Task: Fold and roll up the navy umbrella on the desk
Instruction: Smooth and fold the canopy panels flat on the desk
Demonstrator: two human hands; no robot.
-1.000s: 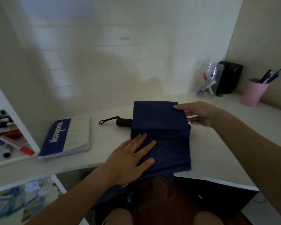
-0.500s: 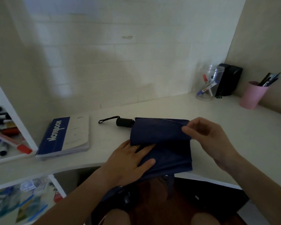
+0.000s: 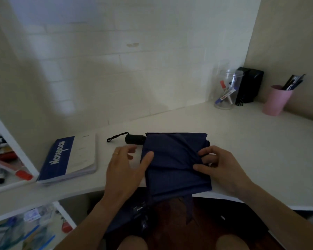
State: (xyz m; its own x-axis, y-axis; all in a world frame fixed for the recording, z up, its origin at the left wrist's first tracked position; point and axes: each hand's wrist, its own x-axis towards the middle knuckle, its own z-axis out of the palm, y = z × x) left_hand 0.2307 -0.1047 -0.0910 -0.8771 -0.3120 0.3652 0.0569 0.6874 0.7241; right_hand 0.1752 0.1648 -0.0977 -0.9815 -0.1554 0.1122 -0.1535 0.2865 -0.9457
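Observation:
The navy umbrella (image 3: pixel 172 159) lies collapsed across the white desk (image 3: pixel 251 159), its fabric folded flat and its lower edge hanging over the desk's front. Its black handle (image 3: pixel 135 139) with a wrist strap (image 3: pixel 116 137) points left. My left hand (image 3: pixel 124 170) hovers at the fabric's left edge, fingers spread, the thumb resting on the cloth. My right hand (image 3: pixel 219 166) pinches a fold of fabric at the umbrella's right side. More navy fabric hangs below the desk edge by my knees.
A blue and white notebook (image 3: pixel 69 157) lies left of the umbrella. At the back right stand a clear jar of markers (image 3: pixel 225 91), a black box (image 3: pixel 248 85) and a pink cup of pens (image 3: pixel 276 99). Shelves with markers (image 3: pixel 5 159) sit at the left.
My right hand brought the far fabric flap toward me and now pinches it at the right side. My left hand lifted off the cloth and shifted left, fingers spread.

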